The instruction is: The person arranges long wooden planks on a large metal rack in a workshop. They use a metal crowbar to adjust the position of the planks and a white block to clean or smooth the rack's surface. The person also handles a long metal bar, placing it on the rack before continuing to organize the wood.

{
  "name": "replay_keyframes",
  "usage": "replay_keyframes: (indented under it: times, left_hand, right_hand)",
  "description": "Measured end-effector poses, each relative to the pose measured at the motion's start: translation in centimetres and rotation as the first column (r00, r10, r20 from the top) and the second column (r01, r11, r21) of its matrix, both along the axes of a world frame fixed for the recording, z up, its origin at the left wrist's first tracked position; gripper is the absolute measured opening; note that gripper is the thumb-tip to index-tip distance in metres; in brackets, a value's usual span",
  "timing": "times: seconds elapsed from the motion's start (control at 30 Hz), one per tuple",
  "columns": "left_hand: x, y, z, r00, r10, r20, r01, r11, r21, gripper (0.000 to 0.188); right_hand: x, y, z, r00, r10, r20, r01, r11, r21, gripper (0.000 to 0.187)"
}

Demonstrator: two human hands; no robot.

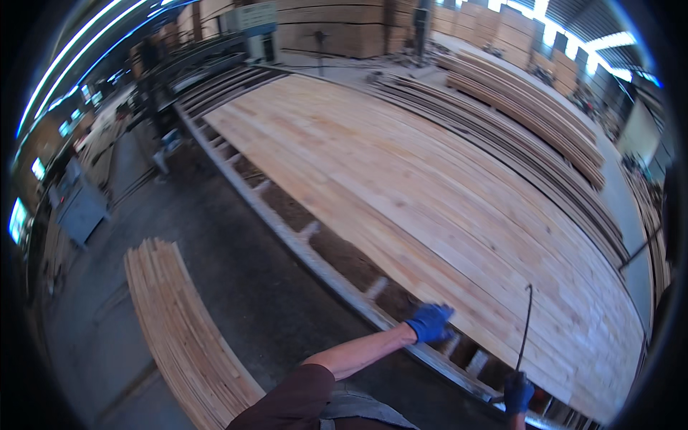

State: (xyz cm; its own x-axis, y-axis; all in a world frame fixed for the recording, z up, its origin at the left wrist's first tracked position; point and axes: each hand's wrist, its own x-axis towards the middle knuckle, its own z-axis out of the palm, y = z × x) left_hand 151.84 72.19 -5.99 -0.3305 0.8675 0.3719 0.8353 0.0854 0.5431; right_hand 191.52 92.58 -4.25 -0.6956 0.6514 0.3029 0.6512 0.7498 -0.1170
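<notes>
A wide panel of pale wooden strips lies on a long metal frame, running from the near right to the far left. My left hand, in a blue glove, reaches to the panel's near edge with its fingers stretched out and nothing seen in them. At the lower right, my right hand, also blue-gloved, is closed round the handle of a thin dark metal rod with a hooked tip. The rod rises over the panel, hook uppermost. Whether its shaft touches the wood I cannot tell.
The frame's metal rail runs along the panel's near side, with crossbars and gaps beyond it. A stack of narrow wooden strips stands at my left. Long strip bundles lie past the panel; a grey cabinet stands far left.
</notes>
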Motion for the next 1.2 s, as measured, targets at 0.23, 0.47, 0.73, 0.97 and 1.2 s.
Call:
replay_keyframes:
  times: [0.23, 0.47, 0.73, 0.97, 1.2]
  left_hand:
    - [-9.8, -20.7, 8.4, 0.665, -0.168, 0.728, 0.321, 0.944, -0.075, 0.021]
    - [-28.0, -34.0, 4.2, 0.906, 0.039, 0.421, -0.158, 0.954, 0.253, 0.027]
    - [-46.4, -54.9, 9.8, 0.078, 0.26, 0.962, -0.735, 0.667, -0.121, 0.036]
    - [-56.4, -72.1, 8.4, 0.018, 0.054, 0.998, -0.995, 0.098, 0.012, 0.038]
    - [-75.7, -86.3, 7.7, 0.127, 0.01, 0.992, -0.987, 0.102, 0.125, 0.036]
  right_hand:
    - [-25.8, -17.9, -0.9, 0.872, -0.253, -0.42, -0.143, 0.688, -0.712, 0.026]
    - [-54.7, -35.7, 7.3, 0.869, 0.205, -0.451, -0.495, 0.373, -0.785, 0.019]
    - [-83.5, -51.3, 7.8, 0.121, 0.927, -0.355, -0.838, -0.097, -0.537, 0.027]
    - [-107.7, -67.8, 10.4, -0.087, 0.896, -0.435, -0.785, -0.331, -0.524, 0.038]
    - [-124.9, -79.0, 8.2, 0.409, 0.808, -0.423, 0.07, -0.49, -0.869, 0.05]
